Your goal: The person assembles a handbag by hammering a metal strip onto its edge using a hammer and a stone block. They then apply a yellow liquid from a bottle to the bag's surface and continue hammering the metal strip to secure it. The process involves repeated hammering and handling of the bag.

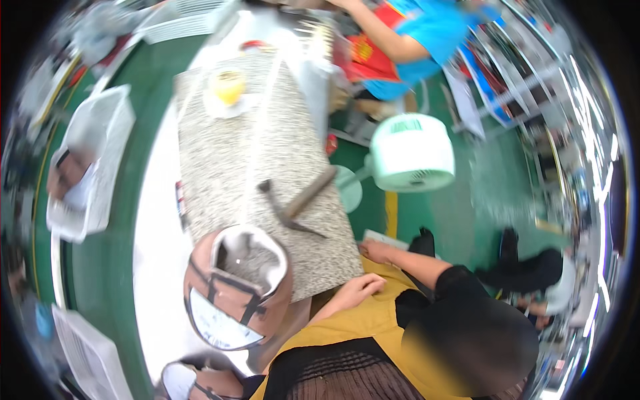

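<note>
bag (pixel 237 293) interior unclear, head (pixel 467 347) blurred

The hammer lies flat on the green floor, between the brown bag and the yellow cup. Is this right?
Not quite. The hammer lies flat not on the green floor but on the speckled mat that covers the table, as the head view shows. The rest holds: it is between the brown bag and the yellow cup.

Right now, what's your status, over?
Right hand empty at table edge, left unseen. Brown bag open on table. Hammer lying beyond it.
</note>
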`<act>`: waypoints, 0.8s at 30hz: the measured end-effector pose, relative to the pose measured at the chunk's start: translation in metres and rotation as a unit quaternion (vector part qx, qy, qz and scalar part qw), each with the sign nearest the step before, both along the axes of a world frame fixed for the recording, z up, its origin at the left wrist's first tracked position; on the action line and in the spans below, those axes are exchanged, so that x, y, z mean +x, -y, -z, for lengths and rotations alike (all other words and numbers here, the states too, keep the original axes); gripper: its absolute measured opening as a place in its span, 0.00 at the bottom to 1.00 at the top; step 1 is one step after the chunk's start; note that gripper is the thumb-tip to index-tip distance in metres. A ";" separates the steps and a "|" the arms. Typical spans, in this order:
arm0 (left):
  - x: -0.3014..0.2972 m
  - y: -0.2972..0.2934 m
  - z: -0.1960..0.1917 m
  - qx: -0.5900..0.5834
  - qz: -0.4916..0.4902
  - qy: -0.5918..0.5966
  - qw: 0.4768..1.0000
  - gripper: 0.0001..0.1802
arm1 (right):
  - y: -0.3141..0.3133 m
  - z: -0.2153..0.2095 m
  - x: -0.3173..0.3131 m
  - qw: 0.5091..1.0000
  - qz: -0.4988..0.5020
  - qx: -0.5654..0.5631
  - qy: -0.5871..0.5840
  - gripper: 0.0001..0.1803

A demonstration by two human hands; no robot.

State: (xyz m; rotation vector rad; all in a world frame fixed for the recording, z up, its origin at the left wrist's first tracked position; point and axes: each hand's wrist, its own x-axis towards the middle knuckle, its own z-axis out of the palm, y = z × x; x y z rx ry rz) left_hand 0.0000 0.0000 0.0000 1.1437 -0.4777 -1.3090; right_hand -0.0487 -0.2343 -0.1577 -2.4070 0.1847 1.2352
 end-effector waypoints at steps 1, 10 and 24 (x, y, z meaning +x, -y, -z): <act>0.069 -0.009 0.022 -0.032 0.032 0.063 0.997 0.15 | -0.005 -0.002 0.075 0.998 0.042 0.015 0.049 0.22; 0.061 -0.010 0.024 0.037 -0.017 0.266 0.963 0.20 | 0.006 -0.094 0.186 0.983 -0.156 0.042 0.089 0.20; -0.057 -0.086 -0.111 0.291 -0.414 0.323 0.800 0.14 | -0.062 -0.249 0.200 0.817 -0.184 0.296 0.460 0.09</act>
